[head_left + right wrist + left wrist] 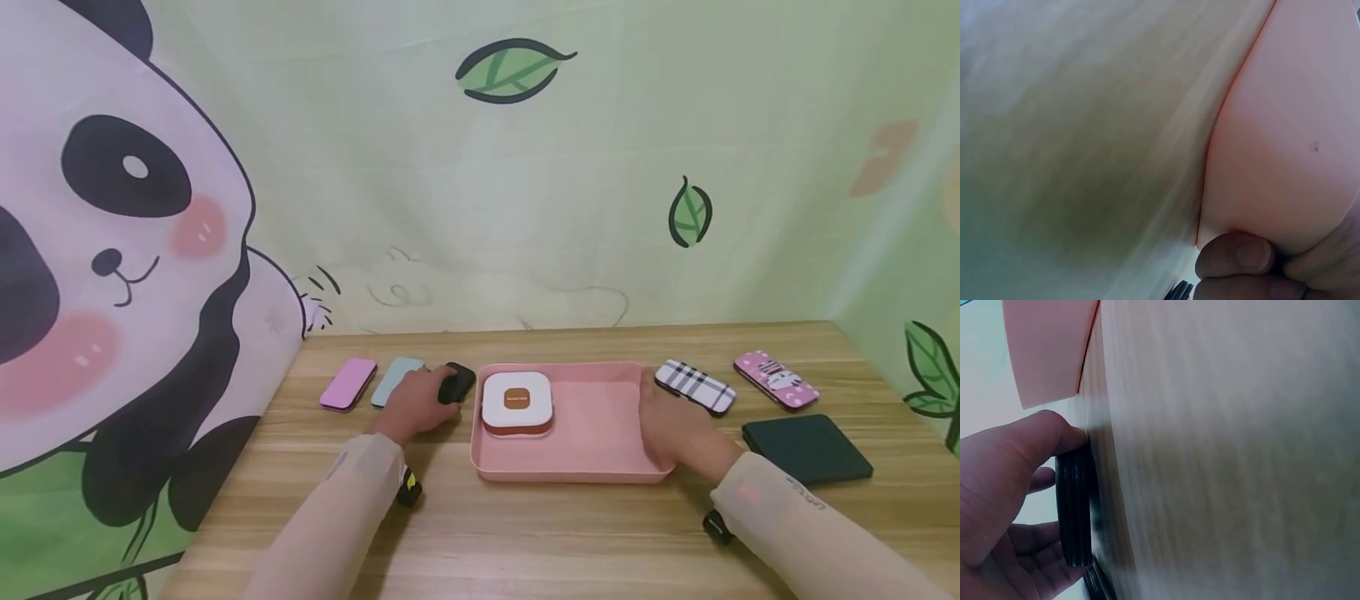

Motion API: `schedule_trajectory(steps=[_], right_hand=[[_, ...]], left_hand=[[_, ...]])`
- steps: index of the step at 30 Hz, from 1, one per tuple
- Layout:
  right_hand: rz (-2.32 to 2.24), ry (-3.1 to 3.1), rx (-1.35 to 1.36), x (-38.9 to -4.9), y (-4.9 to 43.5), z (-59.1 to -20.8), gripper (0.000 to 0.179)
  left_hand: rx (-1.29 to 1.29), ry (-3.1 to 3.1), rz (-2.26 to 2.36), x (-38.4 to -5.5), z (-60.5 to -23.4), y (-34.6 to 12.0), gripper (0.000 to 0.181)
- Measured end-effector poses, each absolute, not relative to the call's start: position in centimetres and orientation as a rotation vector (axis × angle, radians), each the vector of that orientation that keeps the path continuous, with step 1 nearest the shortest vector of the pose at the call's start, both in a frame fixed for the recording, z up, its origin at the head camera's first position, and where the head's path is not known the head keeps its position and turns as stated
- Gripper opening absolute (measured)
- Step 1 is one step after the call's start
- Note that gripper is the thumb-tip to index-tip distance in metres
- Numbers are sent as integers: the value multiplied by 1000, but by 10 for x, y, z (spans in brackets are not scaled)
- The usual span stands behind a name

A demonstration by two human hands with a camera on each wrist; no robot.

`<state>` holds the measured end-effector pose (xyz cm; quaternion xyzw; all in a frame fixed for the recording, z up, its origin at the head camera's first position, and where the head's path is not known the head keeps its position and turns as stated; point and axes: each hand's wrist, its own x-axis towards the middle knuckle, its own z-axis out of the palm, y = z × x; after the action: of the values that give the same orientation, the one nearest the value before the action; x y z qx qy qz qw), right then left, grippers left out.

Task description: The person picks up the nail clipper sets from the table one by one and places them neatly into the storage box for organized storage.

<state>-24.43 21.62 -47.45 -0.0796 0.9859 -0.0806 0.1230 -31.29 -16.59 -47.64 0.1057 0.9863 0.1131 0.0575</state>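
Observation:
A small black case [459,385] with rounded corners lies just left of the pink tray. My left hand [415,405] pinches it between thumb and fingers, and the left wrist view shows its ridged black edge [1074,506]. At the pink tray's [600,417] right end, my right hand [678,427] grips the wall, with curled fingers [1235,255] on the outside. Inside the tray, at its left end, sits a white-topped square box [517,383] with a brown base and a brown label.
Left of the black case lie a light blue case [397,377] and a pink-purple case [348,384]. Right of the tray are a plaid case [695,387], a pink patterned case [777,380] and a dark green flat square item [808,448]. A printed curtain [375,167] hangs behind the wooden table [525,533].

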Motion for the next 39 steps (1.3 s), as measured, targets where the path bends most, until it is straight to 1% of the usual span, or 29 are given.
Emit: schedule_trajectory(steps=[11,19,32,39], right_hand=[[-225,2865,-237,-243,215,-473,86],[-229,2868,-248,-244,217,-474,87],[-229,2852,-228,-243,215,-471,88],[-177,2887,-282,-244,216,-473,85]], left_hand=[[335,3039,351,-312,-471,-170,65],[274,3065,406,-309,-465,-167,69],[281,3137,527,-298,-444,-136,70],[279,3118,561,-291,-437,-122,67]])
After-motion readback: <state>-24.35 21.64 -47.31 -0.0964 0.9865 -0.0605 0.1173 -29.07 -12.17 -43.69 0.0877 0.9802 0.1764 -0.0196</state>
